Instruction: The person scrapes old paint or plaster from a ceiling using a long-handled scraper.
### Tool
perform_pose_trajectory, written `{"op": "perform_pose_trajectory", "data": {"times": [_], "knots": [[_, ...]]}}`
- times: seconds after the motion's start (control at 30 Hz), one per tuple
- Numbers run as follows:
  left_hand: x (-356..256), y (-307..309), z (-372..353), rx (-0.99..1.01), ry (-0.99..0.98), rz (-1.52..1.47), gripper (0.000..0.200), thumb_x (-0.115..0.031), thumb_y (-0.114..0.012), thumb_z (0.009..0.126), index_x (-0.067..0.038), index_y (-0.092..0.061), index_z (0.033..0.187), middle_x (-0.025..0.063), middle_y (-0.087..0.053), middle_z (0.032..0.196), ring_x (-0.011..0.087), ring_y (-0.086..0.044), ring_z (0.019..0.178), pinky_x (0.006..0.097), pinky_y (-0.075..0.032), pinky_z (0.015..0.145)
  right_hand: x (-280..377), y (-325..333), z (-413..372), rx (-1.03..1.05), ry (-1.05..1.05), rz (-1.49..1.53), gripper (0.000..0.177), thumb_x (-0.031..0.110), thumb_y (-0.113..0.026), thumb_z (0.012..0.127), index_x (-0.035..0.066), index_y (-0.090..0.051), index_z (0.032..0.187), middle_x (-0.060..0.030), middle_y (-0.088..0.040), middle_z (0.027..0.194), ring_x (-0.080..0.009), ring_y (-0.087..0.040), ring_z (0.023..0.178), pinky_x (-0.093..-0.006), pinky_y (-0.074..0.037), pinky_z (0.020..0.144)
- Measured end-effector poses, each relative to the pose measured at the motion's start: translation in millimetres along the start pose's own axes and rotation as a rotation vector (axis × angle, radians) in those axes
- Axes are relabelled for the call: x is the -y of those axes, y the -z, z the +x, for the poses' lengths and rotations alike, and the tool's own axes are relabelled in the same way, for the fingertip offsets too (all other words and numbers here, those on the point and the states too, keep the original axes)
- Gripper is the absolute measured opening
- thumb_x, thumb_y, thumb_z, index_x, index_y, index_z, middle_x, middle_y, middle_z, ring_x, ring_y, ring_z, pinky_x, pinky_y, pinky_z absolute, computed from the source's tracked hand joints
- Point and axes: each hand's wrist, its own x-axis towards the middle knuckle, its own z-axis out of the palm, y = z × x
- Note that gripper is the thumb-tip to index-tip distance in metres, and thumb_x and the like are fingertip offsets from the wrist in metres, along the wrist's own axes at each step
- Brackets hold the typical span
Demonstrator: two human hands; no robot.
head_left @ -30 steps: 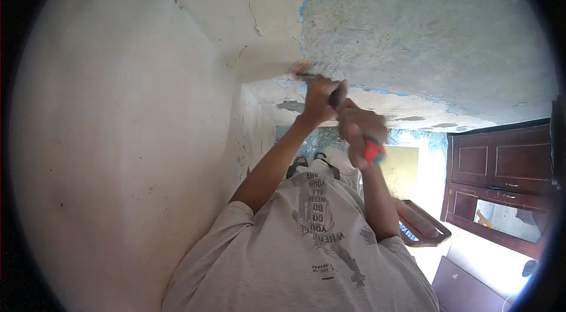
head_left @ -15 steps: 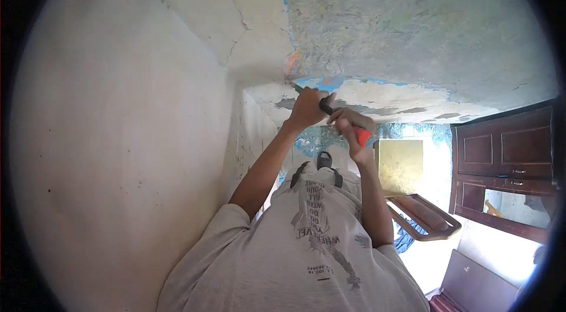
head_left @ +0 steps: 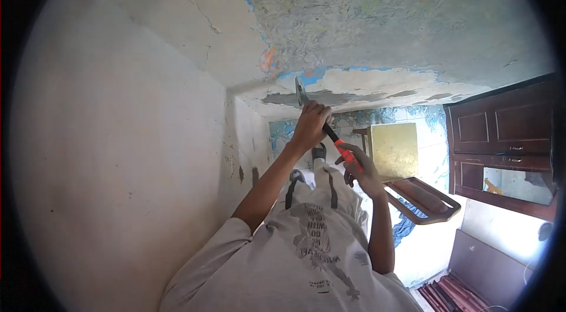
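Observation:
A long-handled scraper (head_left: 334, 134) with a metal head, a dark shaft and a red-orange grip slants across the middle of the head view. My left hand (head_left: 312, 124) is closed around its shaft just below the head. Lower down, my right hand (head_left: 364, 172) holds the red-orange grip, with some fingers loosely curled. The metal head lies over the edge of a blue paint patch (head_left: 312, 75) on the wall (head_left: 365, 23); whether it touches cannot be made out. Peeled grey-green surface borders cream paint there.
A plain pale wall (head_left: 130, 153) stands close on my left. To the right are a yellow-topped piece of furniture (head_left: 394, 150), a wooden frame-like chair part (head_left: 448, 213), and a dark wooden cabinet (head_left: 501, 129). Reddish-brown strips (head_left: 451, 293) lie at the lower right.
The view has shifted, and both hands sit lower and farther from the wall. More of the scraper's head and grip shows. Both hands still hold it, with the right hand's fingers looser.

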Motion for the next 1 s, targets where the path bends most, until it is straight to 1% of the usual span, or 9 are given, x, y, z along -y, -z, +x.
{"op": "perform_pose_trajectory", "data": {"times": [0.1, 0.17, 0.27, 0.3, 0.4, 0.43, 0.57, 0.8, 1.0], "knots": [[-26, 7, -6, -0.252, 0.095, -0.036, 0.031, 0.004, -0.067, 0.079, -0.001, -0.055, 0.108, 0.0214, -0.048, 0.121, 0.0386, -0.045, 0.122, 0.0508, -0.04, 0.102, -2, -11, -2, -0.079, 0.01, 0.072, 0.061, 0.012, -0.057, 0.101, 0.01, -0.039, 0.159, -0.004, -0.062, 0.099, -0.0069, -0.05, 0.064, -0.0225, -0.043, 0.058], [-41, 9, -15, -0.45, 0.172, -0.041, 0.054, 0.012, -0.062, 0.077, -0.002, -0.048, 0.127, 0.0204, -0.035, 0.135, 0.0375, -0.035, 0.134, 0.0485, -0.042, 0.105, 6, -19, -1, -0.073, 0.094, -0.149, 0.061, 0.01, -0.058, 0.1, 0.008, -0.039, 0.159, -0.0015, -0.059, 0.096, -0.006, -0.047, 0.067, -0.0218, -0.042, 0.061], [-43, 9, -20, -0.669, 0.246, -0.288, 0.057, 0.014, -0.06, 0.078, -0.002, -0.045, 0.13, 0.0184, -0.034, 0.136, 0.0333, -0.036, 0.134, 0.0453, -0.046, 0.107, 20, -25, 4, -0.068, 0.132, -0.162, 0.059, 0.01, -0.061, 0.101, 0.006, -0.042, 0.157, 0.0033, -0.054, 0.091, -0.0046, -0.043, 0.07, -0.0207, -0.039, 0.065], [-44, 9, -17, -0.76, 0.274, -0.432, 0.047, 0.004, -0.061, 0.091, -0.003, -0.041, 0.133, 0.0174, -0.037, 0.136, 0.0292, -0.045, 0.128, 0.042, -0.052, 0.104, 19, -25, 7, -0.072, 0.148, -0.148, 0.058, 0.012, -0.061, 0.102, 0.006, -0.042, 0.157, 0.004, -0.054, 0.09, -0.0043, -0.043, 0.07, -0.0207, -0.039, 0.064], [-46, 16, 7, -0.884, 0.507, -1.235, 0.038, -0.019, -0.058, 0.104, -0.004, -0.039, 0.133, 0.0161, -0.041, 0.131, 0.0257, -0.057, 0.109, 0.0396, -0.056, 0.097, 7, -24, 20, -0.122, 0.15, -0.064, 0.056, 0.02, -0.061, 0.104, 0.007, -0.045, 0.156, 0.0061, -0.054, 0.083, -0.0028, -0.043, 0.068, -0.0205, -0.037, 0.06], [-59, 28, 24, -0.889, 0.684, -1.393, 0.038, -0.039, -0.044, 0.111, -0.005, -0.04, 0.129, 0.0122, -0.05, 0.117, 0.0207, -0.063, 0.084, 0.034, -0.057, 0.078, 1, -23, 24, -0.137, 0.147, -0.063, 0.056, 0.021, -0.061, 0.104, 0.007, -0.045, 0.156, 0.0059, -0.054, 0.083, -0.0026, -0.043, 0.067, -0.0205, -0.036, 0.059], [-41, 20, 51, -0.675, 0.671, -1.397, 0.04, -0.048, -0.045, 0.109, -0.009, -0.045, 0.115, 0.0012, -0.049, 0.08, 0.011, -0.054, 0.065, 0.0294, -0.044, 0.059, -17, -12, 41, -0.157, 0.17, -0.092, 0.054, 0.025, -0.062, 0.105, 0.008, -0.047, 0.154, 0.0018, -0.062, 0.083, -0.0039, -0.048, 0.062, -0.0226, -0.041, 0.057], [-14, 23, 46, -0.423, 0.645, -1.61, 0.04, -0.053, -0.04, 0.11, -0.015, -0.041, 0.099, -0.0031, -0.039, 0.074, 0.0102, -0.04, 0.062, 0.0294, -0.04, 0.061, -27, -5, 71, -0.326, 0.341, -0.517, 0.044, 0.027, -0.064, 0.103, 0.008, -0.061, 0.143, 0.0013, -0.056, 0.068, -0.0051, -0.049, 0.06, -0.025, -0.042, 0.056], [-8, 22, 44, -0.554, 0.667, -1.544, 0.045, -0.058, -0.04, 0.108, -0.014, -0.04, 0.096, -0.0028, -0.038, 0.073, 0.0105, -0.04, 0.062, 0.0301, -0.041, 0.063, -25, -6, 89, -0.301, 0.359, -0.579, 0.042, 0.026, -0.063, 0.103, 0.006, -0.063, 0.14, -0.0066, -0.055, 0.065, -0.0088, -0.049, 0.06, -0.0298, -0.043, 0.056]]}}
